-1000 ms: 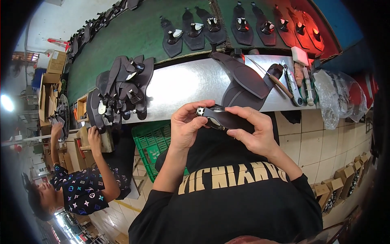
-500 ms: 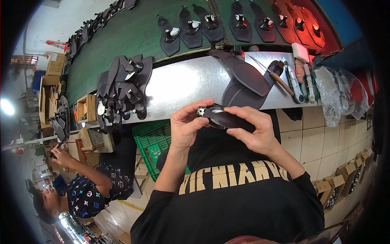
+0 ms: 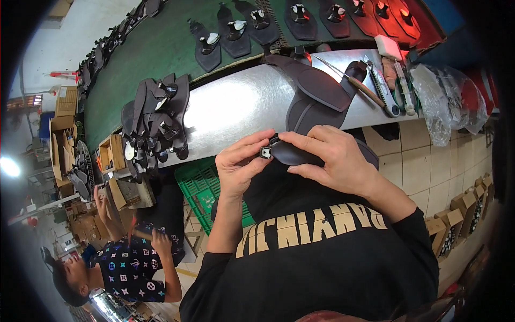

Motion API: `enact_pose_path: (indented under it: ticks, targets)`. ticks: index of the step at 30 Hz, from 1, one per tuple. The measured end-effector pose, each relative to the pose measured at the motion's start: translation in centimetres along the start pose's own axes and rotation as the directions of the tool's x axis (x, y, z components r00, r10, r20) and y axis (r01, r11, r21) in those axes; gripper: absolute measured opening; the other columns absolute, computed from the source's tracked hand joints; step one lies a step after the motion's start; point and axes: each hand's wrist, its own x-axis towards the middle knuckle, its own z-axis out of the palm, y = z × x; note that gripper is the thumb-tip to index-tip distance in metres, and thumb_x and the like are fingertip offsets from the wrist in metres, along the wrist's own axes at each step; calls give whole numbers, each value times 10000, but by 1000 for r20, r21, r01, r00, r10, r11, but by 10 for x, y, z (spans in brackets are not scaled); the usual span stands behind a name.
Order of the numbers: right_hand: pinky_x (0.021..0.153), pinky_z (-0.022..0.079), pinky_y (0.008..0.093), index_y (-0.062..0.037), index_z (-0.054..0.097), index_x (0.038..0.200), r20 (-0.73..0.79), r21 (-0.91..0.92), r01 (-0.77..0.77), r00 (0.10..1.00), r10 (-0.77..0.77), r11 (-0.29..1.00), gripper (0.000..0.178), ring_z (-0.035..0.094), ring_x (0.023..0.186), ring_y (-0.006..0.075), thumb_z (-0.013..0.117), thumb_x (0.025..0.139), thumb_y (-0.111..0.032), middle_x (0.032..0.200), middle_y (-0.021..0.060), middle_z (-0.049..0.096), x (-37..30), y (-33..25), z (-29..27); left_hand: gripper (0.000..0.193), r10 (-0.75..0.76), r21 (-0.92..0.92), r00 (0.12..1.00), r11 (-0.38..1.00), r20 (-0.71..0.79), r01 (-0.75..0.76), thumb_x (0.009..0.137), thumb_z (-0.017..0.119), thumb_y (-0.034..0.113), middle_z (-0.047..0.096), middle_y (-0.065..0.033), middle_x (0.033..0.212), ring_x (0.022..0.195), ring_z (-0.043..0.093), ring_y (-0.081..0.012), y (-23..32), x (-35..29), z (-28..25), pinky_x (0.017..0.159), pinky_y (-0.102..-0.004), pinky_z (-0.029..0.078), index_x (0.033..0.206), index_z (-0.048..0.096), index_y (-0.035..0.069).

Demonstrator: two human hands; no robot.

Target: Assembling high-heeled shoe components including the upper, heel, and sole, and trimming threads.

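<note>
Over the near edge of the steel bench [image 3: 236,102], both my hands grip a dark sandal [image 3: 295,154]. My left hand [image 3: 238,163] pinches its left end, beside a small block with a shiny face [image 3: 265,153]. My right hand [image 3: 338,161] wraps around the other end from above, thumb underneath, hiding much of it. Just beyond my hands, dark soles [image 3: 322,91] lie overlapped on the bench. Across them rests an awl [image 3: 365,91] with a wooden handle. To its right are a utility knife [image 3: 381,88] and a syringe [image 3: 406,91].
Sandals [image 3: 206,45] stand in a row on the green belt [image 3: 145,48]. More sandals are piled [image 3: 161,118] at the bench's left. A clear plastic bag [image 3: 434,102] hangs over the right end. Below sits a green crate [image 3: 201,190]. A co-worker [image 3: 129,257] at left holds a hammer [image 3: 140,233].
My right hand has closed further over the sandal and turned it. The bench has shifted slightly left and up in view. The co-worker has drawn back from the belt, and a hammer now shows.
</note>
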Motion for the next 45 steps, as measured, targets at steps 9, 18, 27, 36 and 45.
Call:
enact_pose_path:
  ticks: [9,18,27,36,45]
  targets:
    - [708,492,362,-10,602,1164,-120,122,87,990,-72,989,471,627,796,277,751,722,-80,884,114,627,-3,9,15,411,5,116,1000,993,30,-9,715,648,-162,583,-285,1244,1059,636,-245,-3,-2,-11,848,-284,526,1106,679,-40]
    - [704,496,360,-10,600,1186,-76,40,115,991,-112,993,480,621,774,282,746,736,-92,880,111,622,-4,9,19,416,-71,130,989,990,128,54,708,586,-187,603,-256,1237,1029,647,-203,7,-1,-6,822,-246,508,1083,690,-40]
    - [684,490,388,-17,611,1117,-55,244,-115,990,132,963,359,609,739,297,696,777,-92,820,130,592,-8,22,38,437,-372,-13,919,928,-131,373,806,552,-135,558,-180,1327,1097,612,-195,-6,-10,9,769,-253,569,1213,629,3]
    - [664,473,326,-90,700,948,38,150,-130,991,126,980,214,599,752,244,725,736,-74,835,79,581,-9,24,36,439,-479,-76,873,878,-95,473,833,528,-121,557,-174,1326,1080,621,-181,1,-8,10,770,-264,583,1247,602,6]
    - [659,449,335,-103,663,922,59,195,-42,998,31,980,290,577,777,250,781,658,-103,860,72,545,-10,31,39,395,-400,73,906,908,-136,412,809,547,-120,655,-139,1167,982,629,-134,0,-4,20,800,-240,528,1191,627,-55]
